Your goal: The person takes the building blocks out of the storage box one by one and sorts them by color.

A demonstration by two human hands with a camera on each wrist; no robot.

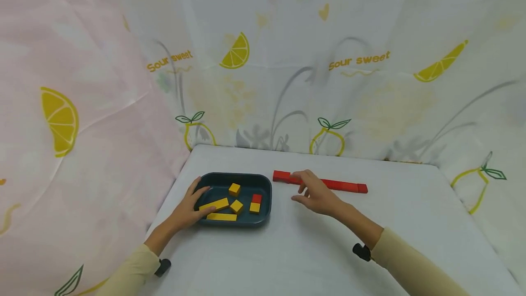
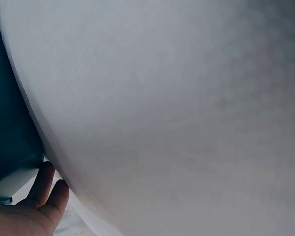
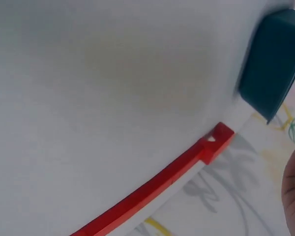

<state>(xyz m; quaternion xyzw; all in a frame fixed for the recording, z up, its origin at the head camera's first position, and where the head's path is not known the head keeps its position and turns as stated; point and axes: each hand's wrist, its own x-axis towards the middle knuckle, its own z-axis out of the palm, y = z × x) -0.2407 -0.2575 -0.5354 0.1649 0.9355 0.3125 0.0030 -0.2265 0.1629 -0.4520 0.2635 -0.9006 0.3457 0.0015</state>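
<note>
Red row (image 1: 320, 182): smooth, square-edged blocks set end to end, forming a long thin bar, lying on the counter (image 1: 411, 223) at 3 o'clock of the tray (image 1: 267, 186). Right hand (image 1: 318, 194) is hovering at the row's left end, fingers (image 1: 303, 178) loosely spread and holding nothing; contact with the bar cannot be confirmed.

Counter is showing a matte white cover. Lemon-print fabric is hanging behind; pink lemon fabric at 9 o'clock.

Tray: dark teal, rounded rectangle, raised rim. Inside are sitting yellow blocks (image 1: 234, 189), long and cubic, plus one red block (image 1: 256, 198). Left hand (image 1: 190, 205) is resting on the tray's 9 o'clock rim, fingers relaxed, reaching over a long yellow block (image 1: 214, 204).
</note>
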